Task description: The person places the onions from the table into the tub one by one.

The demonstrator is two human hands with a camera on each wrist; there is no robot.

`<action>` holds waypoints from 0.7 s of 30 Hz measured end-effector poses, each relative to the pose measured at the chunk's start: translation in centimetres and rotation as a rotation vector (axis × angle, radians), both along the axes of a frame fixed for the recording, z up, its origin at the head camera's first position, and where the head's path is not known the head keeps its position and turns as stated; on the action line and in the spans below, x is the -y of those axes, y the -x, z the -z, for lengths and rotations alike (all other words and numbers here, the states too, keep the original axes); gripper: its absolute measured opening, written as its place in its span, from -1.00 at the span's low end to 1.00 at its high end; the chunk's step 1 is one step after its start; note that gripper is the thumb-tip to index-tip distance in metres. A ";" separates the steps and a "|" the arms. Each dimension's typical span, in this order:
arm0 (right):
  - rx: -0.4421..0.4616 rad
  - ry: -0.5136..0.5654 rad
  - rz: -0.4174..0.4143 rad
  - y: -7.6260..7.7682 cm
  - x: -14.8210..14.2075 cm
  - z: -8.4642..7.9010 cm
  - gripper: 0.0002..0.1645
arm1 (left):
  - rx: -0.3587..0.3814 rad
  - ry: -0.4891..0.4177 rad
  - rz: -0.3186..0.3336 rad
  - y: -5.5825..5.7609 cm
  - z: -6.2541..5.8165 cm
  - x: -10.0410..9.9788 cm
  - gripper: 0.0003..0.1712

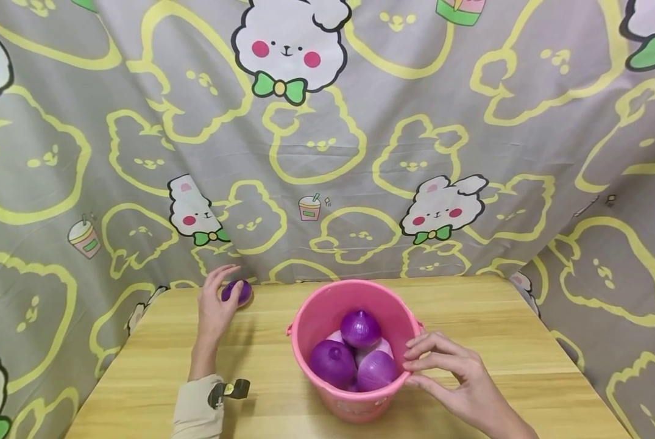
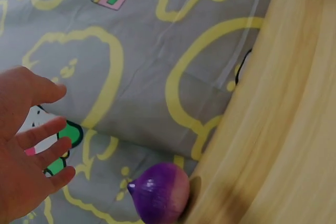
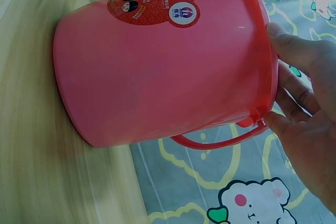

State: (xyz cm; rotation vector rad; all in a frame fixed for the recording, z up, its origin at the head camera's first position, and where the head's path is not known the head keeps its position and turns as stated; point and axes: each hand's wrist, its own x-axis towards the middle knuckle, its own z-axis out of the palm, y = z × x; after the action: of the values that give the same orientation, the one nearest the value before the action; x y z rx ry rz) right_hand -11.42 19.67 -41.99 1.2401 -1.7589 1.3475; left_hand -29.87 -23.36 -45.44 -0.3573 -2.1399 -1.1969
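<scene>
A pink bucket (image 1: 354, 402) stands on the wooden table with several purple onions (image 1: 332, 364) inside. My right hand (image 1: 464, 378) holds the bucket's rim on its right side. In the right wrist view, the thumb (image 3: 283, 38) lies against the outside of the rim, with other fingers going behind it. A single purple onion (image 1: 243, 294) rests at the table's back left edge. Around it in the head view is my left hand (image 1: 217, 305), its fingers loosely bent. The left wrist view shows that hand (image 2: 31, 145) apart from the onion (image 2: 163, 192), fingers spread and holding nothing.
Behind the wooden table (image 1: 502, 317) hangs a grey curtain (image 1: 327, 152) with yellow outlines and white cartoon animals. The bucket's handle (image 3: 220, 142) hangs down along its far side. A black strap device (image 1: 230, 391) is worn on the left wrist, over a light sleeve (image 1: 198, 411).
</scene>
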 end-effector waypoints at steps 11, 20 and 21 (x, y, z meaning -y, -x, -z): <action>0.003 -0.004 0.001 -0.2 0.1 -0.3 -0.63 | 0.039 0.009 -0.005 1.0 1.4 0.7 -0.60; 0.003 -0.003 -0.010 -0.1 0.1 -0.2 -0.62 | 0.089 0.012 -0.007 1.5 2.7 1.1 -0.59; 0.004 -0.003 -0.009 -0.1 0.1 -0.1 -0.62 | 0.095 0.011 -0.010 1.6 2.8 1.2 -0.59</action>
State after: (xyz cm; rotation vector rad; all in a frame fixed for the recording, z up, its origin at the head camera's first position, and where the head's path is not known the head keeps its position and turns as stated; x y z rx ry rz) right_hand -11.31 19.58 -41.85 1.2494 -1.7602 1.3545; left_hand -31.49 -24.52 -48.23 -0.2997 -2.2274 -1.2184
